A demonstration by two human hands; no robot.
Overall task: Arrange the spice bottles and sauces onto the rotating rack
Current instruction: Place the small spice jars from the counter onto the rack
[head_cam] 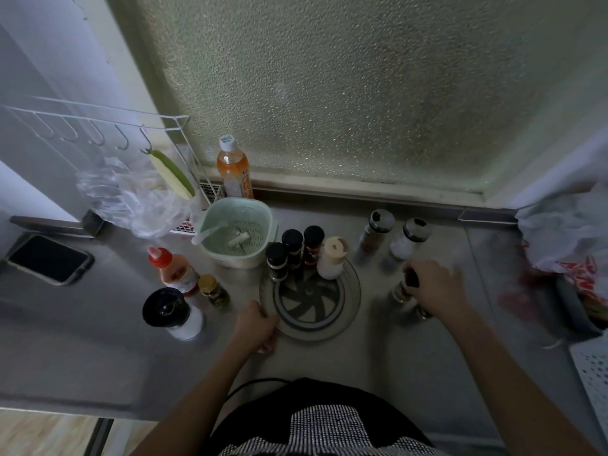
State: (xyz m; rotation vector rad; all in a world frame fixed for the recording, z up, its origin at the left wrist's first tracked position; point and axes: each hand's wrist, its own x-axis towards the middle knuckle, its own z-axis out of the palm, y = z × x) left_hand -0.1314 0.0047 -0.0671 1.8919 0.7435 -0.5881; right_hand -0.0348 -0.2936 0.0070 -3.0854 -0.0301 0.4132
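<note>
Nearest, the left hand (258, 327) pinched the rotating rack (310, 296) at its seven o'clock rim, steadying it on the worktop (378, 357). At the rack's three o'clock the right hand (434, 286) had closed its grip over a dark-capped spice bottle (403, 289), which was too blurred to tell whether it was lifted. Four bottles (304, 253) already crowded the rack's far edge, eleven to one o'clock. Seemingly the step was loading another; next called for setting it upright in free rim space.
</note>
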